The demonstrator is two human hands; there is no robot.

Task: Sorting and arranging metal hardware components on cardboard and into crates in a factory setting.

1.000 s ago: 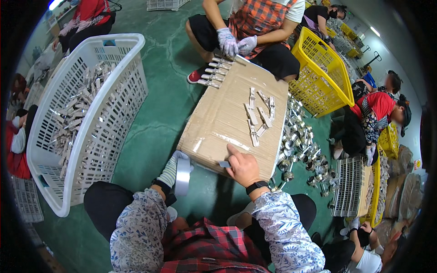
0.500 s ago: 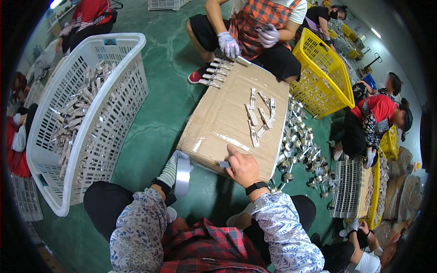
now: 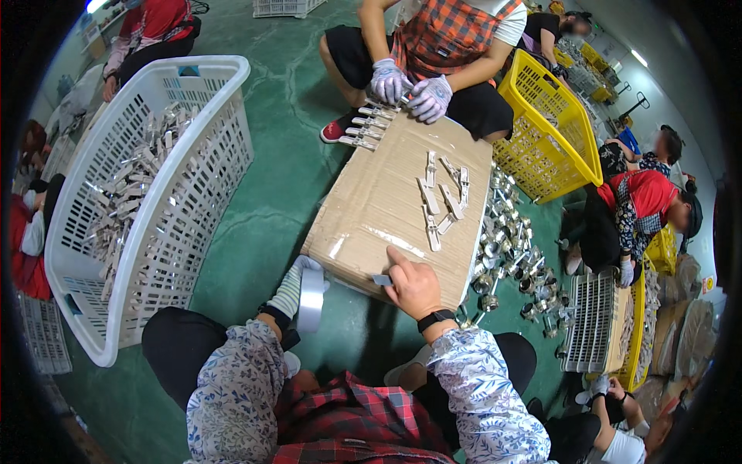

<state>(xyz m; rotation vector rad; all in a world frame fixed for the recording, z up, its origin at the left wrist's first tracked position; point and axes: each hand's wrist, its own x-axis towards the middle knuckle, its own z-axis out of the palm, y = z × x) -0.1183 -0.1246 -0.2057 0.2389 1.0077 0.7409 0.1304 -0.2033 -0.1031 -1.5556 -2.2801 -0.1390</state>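
Note:
My left hand (image 3: pixel 292 280), in a striped glove, is closed on a roll of silver-grey tape (image 3: pixel 311 300) beside the near left corner of a cardboard-topped surface (image 3: pixel 363 201). My bare right hand (image 3: pixel 414 288) is over the near edge of that cardboard, index finger stretched forward. A short grey piece of tape (image 3: pixel 382 280) sticks out at its thumb, which pinches it; part of the grip is hidden. Ahead of this hand lie several pale clamp-like handles (image 3: pixel 430 197) with metal ends. More such handles (image 3: pixel 366 126) are lined up along the far left edge, near a co-worker's gloved hands (image 3: pixel 410 93).
A white basket (image 3: pixel 178 155) full of handles stands at left. On the floor to the right lie many metal ring-shaped fittings (image 3: pixel 502 240), with a yellow basket (image 3: pixel 553 127) behind. A grey crate (image 3: pixel 591 325) and other people working are farther right.
The co-worker opposite has brought both gloved hands together at the cardboard's far left corner. Both my hands, the tape roll and the loose handles have stayed in place.

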